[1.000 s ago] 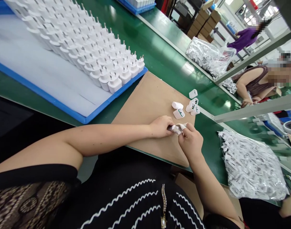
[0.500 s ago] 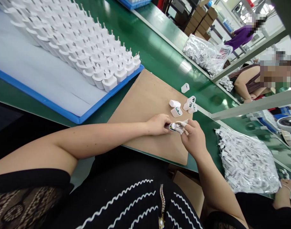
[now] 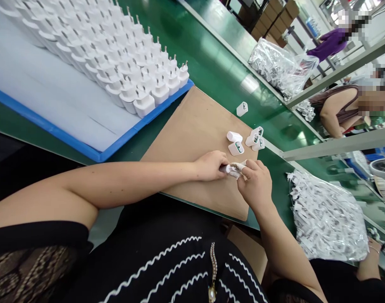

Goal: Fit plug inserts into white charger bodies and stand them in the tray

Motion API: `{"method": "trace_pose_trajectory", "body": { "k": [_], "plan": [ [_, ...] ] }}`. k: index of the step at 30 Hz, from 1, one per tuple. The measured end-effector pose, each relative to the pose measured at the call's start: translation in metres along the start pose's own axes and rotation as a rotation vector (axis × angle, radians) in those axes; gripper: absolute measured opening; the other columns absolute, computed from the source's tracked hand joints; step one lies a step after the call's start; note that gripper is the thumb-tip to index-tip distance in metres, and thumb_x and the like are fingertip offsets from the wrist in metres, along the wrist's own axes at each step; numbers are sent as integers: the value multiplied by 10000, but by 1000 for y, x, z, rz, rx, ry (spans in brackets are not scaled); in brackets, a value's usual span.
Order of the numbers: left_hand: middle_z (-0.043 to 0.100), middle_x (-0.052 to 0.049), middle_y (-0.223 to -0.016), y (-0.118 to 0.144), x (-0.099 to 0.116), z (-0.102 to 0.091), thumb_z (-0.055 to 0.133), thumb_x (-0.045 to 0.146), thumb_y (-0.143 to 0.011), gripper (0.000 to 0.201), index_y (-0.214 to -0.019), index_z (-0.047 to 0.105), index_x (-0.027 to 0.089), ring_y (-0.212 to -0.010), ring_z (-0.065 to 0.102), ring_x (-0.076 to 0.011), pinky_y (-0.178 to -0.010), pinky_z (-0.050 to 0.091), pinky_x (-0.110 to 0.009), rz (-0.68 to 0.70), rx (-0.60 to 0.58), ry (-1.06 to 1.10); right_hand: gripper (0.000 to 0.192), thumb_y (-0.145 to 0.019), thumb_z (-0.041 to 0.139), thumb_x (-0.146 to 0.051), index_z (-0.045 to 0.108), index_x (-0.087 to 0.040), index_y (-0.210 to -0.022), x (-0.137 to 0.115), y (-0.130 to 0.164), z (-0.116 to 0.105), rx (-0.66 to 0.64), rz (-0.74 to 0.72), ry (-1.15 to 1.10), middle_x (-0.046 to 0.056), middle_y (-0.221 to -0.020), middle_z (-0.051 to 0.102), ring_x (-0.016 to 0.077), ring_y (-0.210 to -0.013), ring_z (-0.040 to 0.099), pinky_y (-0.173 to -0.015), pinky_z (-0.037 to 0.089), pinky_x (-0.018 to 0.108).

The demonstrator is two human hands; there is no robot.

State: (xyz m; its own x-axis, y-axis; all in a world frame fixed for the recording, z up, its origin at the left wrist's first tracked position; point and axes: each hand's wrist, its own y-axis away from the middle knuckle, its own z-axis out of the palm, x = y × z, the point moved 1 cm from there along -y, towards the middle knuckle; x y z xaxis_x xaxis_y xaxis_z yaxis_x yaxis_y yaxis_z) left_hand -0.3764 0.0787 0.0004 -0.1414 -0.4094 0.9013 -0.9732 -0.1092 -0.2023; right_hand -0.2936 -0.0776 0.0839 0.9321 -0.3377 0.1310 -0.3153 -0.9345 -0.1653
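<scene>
My left hand [image 3: 213,165] is closed round a white charger housing [image 3: 224,168] above the brown board [image 3: 192,126]. My right hand [image 3: 254,181], with white covers on some fingertips, presses at the open end of that housing; whether a small part sits in its fingers is hidden. Two white charger housings lie just beyond my hands on the board, the nearer one [image 3: 236,148] showing a green circuit board inside. Several more housings [image 3: 254,138] stand grouped at the board's right edge, and a single one [image 3: 242,109] is farther off on the green table.
A blue-rimmed tray [image 3: 117,147] at the left holds many white plug chargers [image 3: 144,103], pins up. At the right lies a clear bag [image 3: 329,219] of small white parts. Metal posts [image 3: 337,143] cross the right side. Co-workers sit beyond, one arm [image 3: 334,111] resting on a bench.
My right fingers have come up against the housing's end, whose green inside showed before and is now covered. The view has shifted slightly; the other housings stay in place.
</scene>
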Motion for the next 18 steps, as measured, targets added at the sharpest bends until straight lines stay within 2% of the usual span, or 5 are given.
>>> {"method": "trace_pose_trajectory", "body": {
  "k": [7,12,15,17,18],
  "plan": [
    [611,-35,-804,0,2,3,774,313,-833,183,-739,726,164,-782,592,-185,-722,439,-298,-29,9,-18,176,-727,558,-54,611,-213,-673,-1,4,7,11,59,-79,27,-751,559,202,-788,523,-828,393,353],
    [668,-40,-821,4,24,-5,773,241,-814,94,-802,732,157,-788,634,-200,-706,464,-294,-108,-36,-76,295,-831,578,-208,703,-222,-1097,9,13,21,70,156,-455,58,-945,673,245,-925,629,-904,473,399],
    [747,-47,-939,26,51,-32,782,214,-821,137,-951,754,181,-912,684,-228,-816,513,-320,-63,12,-94,454,-927,570,-438,609,-255,-1340,44,33,22,187,244,-547,122,-1159,682,318,-1064,654,-936,508,493],
    [762,-52,-1073,49,65,-64,785,258,-857,217,-1065,747,209,-1049,684,-234,-943,521,-340,30,194,-118,477,-966,489,-502,607,-288,-1376,83,53,21,305,369,-339,154,-1148,670,391,-1073,658,-882,509,566],
    [756,-53,-1136,60,68,-85,779,288,-877,243,-1108,736,223,-1097,675,-229,-988,516,-345,53,336,-150,498,-956,486,-538,619,-301,-1373,103,63,23,281,361,-207,168,-1123,666,438,-1058,660,-831,500,597]
  ]
}}
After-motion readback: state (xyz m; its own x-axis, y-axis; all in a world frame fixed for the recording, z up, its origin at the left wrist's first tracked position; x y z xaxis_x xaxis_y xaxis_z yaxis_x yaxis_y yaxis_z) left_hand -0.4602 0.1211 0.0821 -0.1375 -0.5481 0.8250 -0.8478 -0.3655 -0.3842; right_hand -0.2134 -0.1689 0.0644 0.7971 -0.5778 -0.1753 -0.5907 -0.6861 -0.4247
